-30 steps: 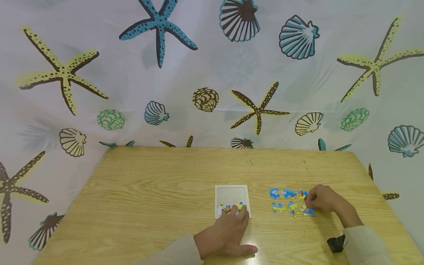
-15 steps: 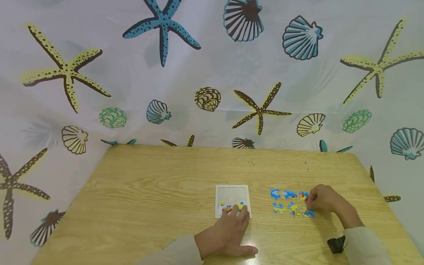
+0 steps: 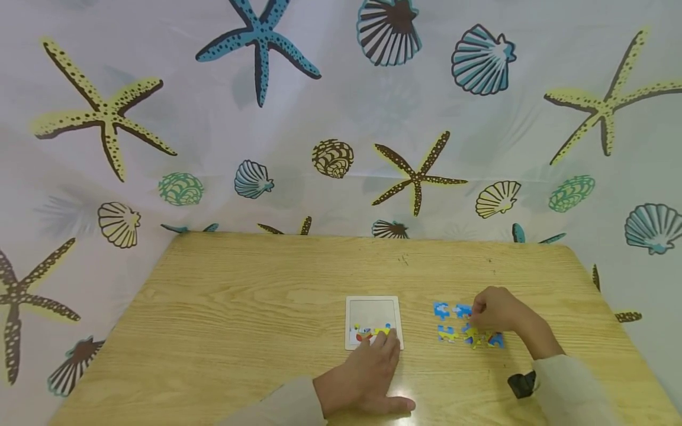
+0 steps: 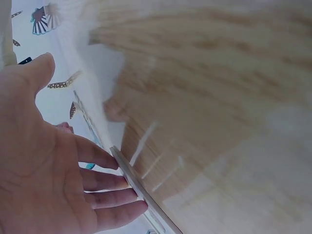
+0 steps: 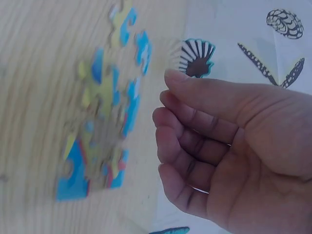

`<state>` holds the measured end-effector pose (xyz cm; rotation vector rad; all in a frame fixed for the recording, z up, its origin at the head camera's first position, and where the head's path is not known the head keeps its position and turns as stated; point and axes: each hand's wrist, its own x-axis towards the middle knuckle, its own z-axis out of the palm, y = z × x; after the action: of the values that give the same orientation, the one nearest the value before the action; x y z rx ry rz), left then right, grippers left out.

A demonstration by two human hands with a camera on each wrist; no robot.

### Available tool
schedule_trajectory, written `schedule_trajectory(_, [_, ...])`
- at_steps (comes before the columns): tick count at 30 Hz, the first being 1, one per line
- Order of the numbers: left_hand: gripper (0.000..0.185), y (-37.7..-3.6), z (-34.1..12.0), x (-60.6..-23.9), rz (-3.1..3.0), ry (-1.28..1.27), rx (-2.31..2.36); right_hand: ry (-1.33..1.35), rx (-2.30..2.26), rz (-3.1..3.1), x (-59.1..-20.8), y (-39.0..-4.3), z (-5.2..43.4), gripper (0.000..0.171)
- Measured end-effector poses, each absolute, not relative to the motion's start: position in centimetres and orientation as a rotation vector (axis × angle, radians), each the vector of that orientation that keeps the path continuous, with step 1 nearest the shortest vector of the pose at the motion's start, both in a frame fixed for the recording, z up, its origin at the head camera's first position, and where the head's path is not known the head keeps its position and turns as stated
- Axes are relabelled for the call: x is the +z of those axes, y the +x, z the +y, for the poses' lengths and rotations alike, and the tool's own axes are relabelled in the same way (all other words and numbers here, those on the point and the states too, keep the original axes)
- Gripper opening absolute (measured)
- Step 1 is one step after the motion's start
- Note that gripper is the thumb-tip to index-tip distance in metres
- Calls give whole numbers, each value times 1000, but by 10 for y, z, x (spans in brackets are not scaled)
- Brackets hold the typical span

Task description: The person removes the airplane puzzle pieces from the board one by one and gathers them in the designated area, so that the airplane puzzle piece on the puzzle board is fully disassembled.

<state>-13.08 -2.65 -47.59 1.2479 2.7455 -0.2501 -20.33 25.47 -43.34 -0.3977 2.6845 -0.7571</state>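
Pieces point(image 3: 453, 322) lie just under the loosely curled, empty right hand point(image 3: 492, 310); flat left hand point(image 3: 373, 370) presses the tray point(image 3: 372, 307).

Bright even light, glare patch near table edge, blurred wrist views

Wooden table point(image 3: 240, 307), seashell-and-starfish curtain point(image 3: 319, 118) behind it, black strap point(image 3: 521, 383)

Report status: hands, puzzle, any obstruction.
Left hand flat, fingers on white square puzzle tray. Right hand loosely curled, empty, over loose blue-and-yellow jigsaw pieces. No obstruction seen.
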Motion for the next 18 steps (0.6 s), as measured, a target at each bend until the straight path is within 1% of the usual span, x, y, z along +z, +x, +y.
schedule_trajectory(13, [99, -123, -25, -472, 2778, 1198, -128, -453, -730, 2681, -413, -220, 207, 10])
schedule_trajectory(18, [98, -121, -26, -471, 2779, 1215, -148, -491, -724, 2679, -415, -226, 184, 11])
